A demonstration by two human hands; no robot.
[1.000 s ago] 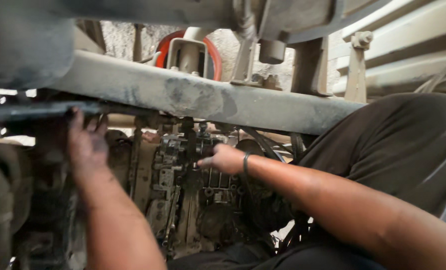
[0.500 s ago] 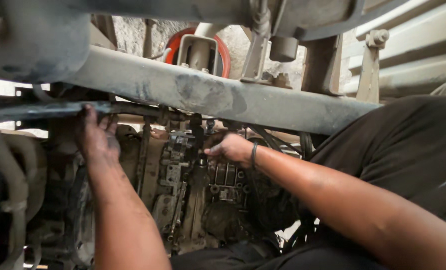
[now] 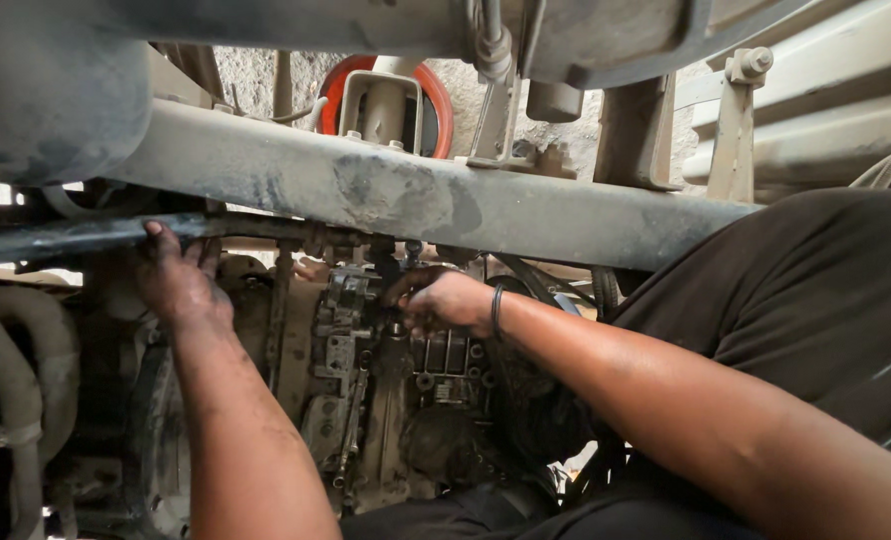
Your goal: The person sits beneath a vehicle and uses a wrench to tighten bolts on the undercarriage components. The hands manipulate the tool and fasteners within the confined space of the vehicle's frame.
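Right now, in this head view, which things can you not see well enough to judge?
- Right hand fingertips: curled into the grimy linkage; any tool is hidden.
- Left hand fingertips: behind the dark bar.
- Red ring: mostly covered by the bracket and crossbeam.
- Hoses: cut by the left edge.

Both forearms were bare, with no sleeves reaching the wrists. The left hand and its forearm carried dark smears of grease and grime, heaviest across the knuckles and fingers. The right hand was likewise soiled with grease. A thin dark band encircled the right wrist. A dark, plain garment covered the body at the right edge of the view.
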